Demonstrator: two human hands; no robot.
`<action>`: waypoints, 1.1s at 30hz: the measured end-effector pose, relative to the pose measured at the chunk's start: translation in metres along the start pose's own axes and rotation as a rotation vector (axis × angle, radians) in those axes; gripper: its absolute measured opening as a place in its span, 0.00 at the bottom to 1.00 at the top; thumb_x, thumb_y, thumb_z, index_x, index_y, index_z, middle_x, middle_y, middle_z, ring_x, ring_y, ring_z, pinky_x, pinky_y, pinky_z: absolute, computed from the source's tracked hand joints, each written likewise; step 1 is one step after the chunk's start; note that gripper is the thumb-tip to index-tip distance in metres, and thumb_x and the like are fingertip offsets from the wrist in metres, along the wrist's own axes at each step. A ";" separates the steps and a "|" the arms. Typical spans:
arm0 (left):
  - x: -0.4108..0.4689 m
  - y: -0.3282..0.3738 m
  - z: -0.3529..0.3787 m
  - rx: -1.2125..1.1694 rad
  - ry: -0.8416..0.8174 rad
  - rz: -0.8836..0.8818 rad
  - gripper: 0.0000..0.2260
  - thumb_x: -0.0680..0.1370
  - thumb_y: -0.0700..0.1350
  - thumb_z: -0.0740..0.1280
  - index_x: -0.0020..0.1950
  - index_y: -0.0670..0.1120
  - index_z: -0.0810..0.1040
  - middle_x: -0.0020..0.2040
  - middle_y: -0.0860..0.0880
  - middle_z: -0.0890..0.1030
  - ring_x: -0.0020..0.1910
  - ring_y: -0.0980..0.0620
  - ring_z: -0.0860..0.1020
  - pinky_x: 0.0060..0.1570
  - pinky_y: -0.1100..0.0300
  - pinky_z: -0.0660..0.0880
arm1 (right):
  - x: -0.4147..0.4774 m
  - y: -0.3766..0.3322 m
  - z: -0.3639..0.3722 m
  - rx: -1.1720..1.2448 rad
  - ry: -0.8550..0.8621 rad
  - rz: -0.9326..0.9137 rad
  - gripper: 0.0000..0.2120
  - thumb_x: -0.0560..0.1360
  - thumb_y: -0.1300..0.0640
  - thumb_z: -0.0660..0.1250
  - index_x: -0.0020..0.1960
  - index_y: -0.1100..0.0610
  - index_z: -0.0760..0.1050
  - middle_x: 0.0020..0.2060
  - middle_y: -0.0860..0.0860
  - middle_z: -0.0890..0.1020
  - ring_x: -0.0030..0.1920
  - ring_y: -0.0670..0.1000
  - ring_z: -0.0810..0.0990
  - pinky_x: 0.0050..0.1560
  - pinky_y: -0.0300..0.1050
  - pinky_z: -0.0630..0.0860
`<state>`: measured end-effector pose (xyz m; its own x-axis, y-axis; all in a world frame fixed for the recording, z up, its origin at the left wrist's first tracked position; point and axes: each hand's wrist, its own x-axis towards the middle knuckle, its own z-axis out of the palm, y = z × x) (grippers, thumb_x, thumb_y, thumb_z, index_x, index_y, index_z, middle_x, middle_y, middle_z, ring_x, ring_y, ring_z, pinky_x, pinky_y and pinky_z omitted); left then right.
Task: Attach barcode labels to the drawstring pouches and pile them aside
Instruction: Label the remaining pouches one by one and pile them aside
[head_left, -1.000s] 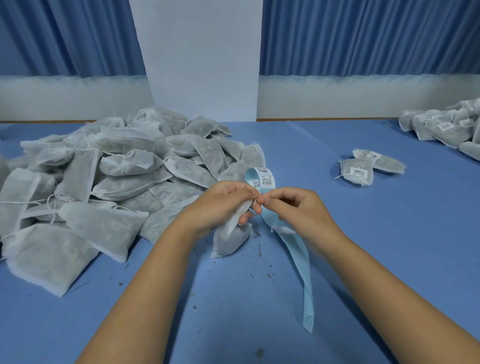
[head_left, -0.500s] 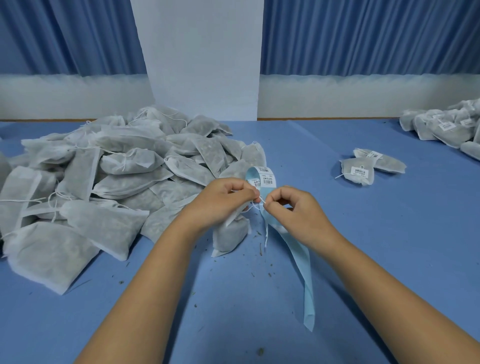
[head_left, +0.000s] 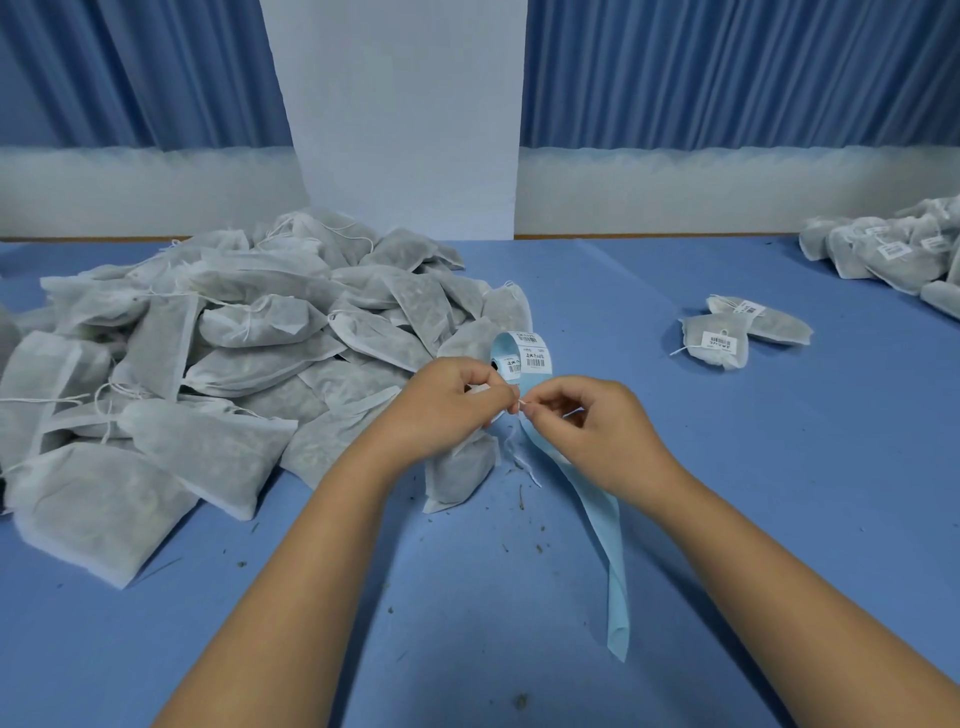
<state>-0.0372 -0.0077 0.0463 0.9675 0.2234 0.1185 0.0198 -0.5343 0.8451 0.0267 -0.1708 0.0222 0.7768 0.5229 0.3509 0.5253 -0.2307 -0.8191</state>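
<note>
Blue cloth is covering the worktable (head_left: 701, 597), and blue curtains are hanging behind it. At the centre, the left hand (head_left: 452, 397) is gripping the gathered neck of a drawstring pouch (head_left: 460, 475), fingers curled round it. The right hand (head_left: 597, 431) is pinching the thin white drawstring (head_left: 521, 401) between thumb and forefinger, and the two hands are almost touching. The pouch's body is sagging onto the table below.

It is probably handling as a light, soft sack of loose dried matter. The thin fabric is likely giving under any squeeze, so the neck is the firm place to hold, and the flat side is the likely place to press a sticker.

Just behind the hands, the label roll (head_left: 522, 356) is standing on edge, and its pale blue backing strip (head_left: 608, 545) is trailing toward the person. The unlabelled heap (head_left: 208, 364) is crowding the left. Two labelled pouches (head_left: 719, 343) are lying well apart to the right, with a larger labelled pile (head_left: 893, 254) near the far right edge. Open cloth is lying between the hands and the labelled pouches, giving room to carry the pouch rightward.
</note>
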 end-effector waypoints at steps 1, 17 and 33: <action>0.000 -0.001 -0.001 0.009 -0.002 0.001 0.12 0.77 0.47 0.70 0.33 0.54 0.82 0.26 0.59 0.74 0.29 0.60 0.72 0.33 0.68 0.68 | 0.001 0.000 -0.001 0.005 -0.023 0.016 0.06 0.76 0.60 0.70 0.42 0.53 0.83 0.35 0.44 0.83 0.36 0.44 0.78 0.40 0.33 0.72; -0.003 0.002 -0.005 -0.121 -0.142 0.005 0.12 0.81 0.47 0.64 0.41 0.50 0.84 0.35 0.48 0.75 0.32 0.56 0.72 0.41 0.61 0.70 | 0.001 -0.003 -0.004 0.252 0.003 0.000 0.07 0.73 0.69 0.71 0.42 0.58 0.79 0.34 0.45 0.83 0.36 0.45 0.80 0.44 0.40 0.78; -0.001 -0.004 -0.007 -0.139 -0.147 -0.028 0.08 0.75 0.57 0.73 0.43 0.53 0.84 0.38 0.51 0.79 0.35 0.55 0.73 0.43 0.58 0.71 | -0.003 -0.011 -0.004 0.296 0.052 0.073 0.07 0.72 0.60 0.75 0.38 0.49 0.86 0.36 0.49 0.86 0.38 0.45 0.84 0.42 0.35 0.78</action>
<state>-0.0396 0.0002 0.0461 0.9936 0.1098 0.0256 0.0217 -0.4092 0.9122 0.0204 -0.1734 0.0318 0.8294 0.4693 0.3030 0.3495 -0.0127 -0.9369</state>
